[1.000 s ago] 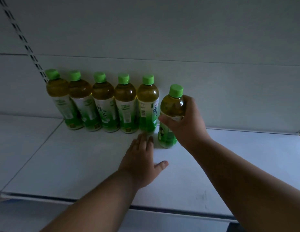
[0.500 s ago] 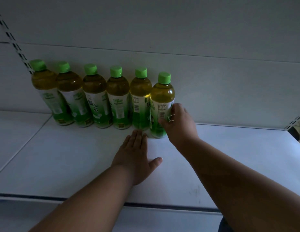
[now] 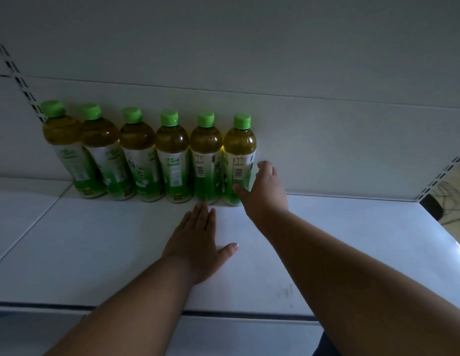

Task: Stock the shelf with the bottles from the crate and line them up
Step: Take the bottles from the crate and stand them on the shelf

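Note:
Several green-tea bottles with green caps stand in a row along the back of the white shelf (image 3: 95, 253). The rightmost bottle (image 3: 239, 150) stands upright, touching its neighbour (image 3: 205, 152). My right hand (image 3: 262, 191) holds this last bottle low down, thumb across the front of the label and fingers round its right side. Just in front of the row, my left hand (image 3: 198, 242) lies flat on the shelf, fingers straight and pointing at the bottles. The crate is out of view.
The white back panel (image 3: 326, 140) rises right behind the row. Slotted uprights (image 3: 15, 73) stand at the far left and far right. Bare shelf stretches right of the last bottle. The shelf's front edge (image 3: 223, 314) runs under my forearms.
My right hand has carried the sixth bottle back and left and set it into the row beside the fifth. The left hand has stayed flat on the shelf.

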Demonstrator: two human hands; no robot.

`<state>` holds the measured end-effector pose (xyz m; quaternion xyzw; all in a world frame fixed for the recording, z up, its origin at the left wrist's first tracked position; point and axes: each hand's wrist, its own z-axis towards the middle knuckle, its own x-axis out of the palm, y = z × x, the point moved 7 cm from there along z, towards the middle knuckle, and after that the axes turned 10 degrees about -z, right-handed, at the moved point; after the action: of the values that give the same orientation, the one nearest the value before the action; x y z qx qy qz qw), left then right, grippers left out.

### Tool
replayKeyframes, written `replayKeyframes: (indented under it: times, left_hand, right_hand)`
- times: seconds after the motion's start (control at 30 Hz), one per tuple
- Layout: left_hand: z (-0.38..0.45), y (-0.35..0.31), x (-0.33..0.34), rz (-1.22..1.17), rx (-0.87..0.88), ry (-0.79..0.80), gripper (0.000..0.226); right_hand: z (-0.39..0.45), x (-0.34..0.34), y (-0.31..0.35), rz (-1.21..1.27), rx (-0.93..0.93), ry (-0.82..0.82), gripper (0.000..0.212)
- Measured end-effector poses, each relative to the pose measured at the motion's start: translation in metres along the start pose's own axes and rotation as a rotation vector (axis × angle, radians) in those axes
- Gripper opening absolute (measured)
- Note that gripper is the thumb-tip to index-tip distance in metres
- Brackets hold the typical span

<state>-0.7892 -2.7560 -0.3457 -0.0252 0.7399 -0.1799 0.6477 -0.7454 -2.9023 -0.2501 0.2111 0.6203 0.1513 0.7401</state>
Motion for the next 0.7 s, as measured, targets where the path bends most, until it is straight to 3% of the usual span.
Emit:
replayKeyframes:
  times: [0.27, 0.37, 0.53, 0.7]
  left_hand:
    - [-0.071, 0.016, -0.04, -0.133, -0.017, -0.233, 0.091]
    - [-0.126, 0.058, -0.063, -0.18, -0.17, -0.346, 0.092]
    - [-0.247, 0.132, -0.093, -0.105, -0.401, -0.469, 0.118]
    - [-0.396, 0.18, -0.104, -0.049, -0.701, -0.58, 0.111]
  right_hand:
    - [-0.07, -0.017, 0.071, -0.097, -0.403, -0.017, 0.064]
    - [-0.106, -0.013, 0.119, -0.08, -0.561, -0.001, 0.063]
    - [-0.186, 0.021, 0.213, 0.004, -0.834, 0.13, 0.063]
    - [-0.284, 0.05, 0.299, 0.131, -1.096, 0.23, 0.055]
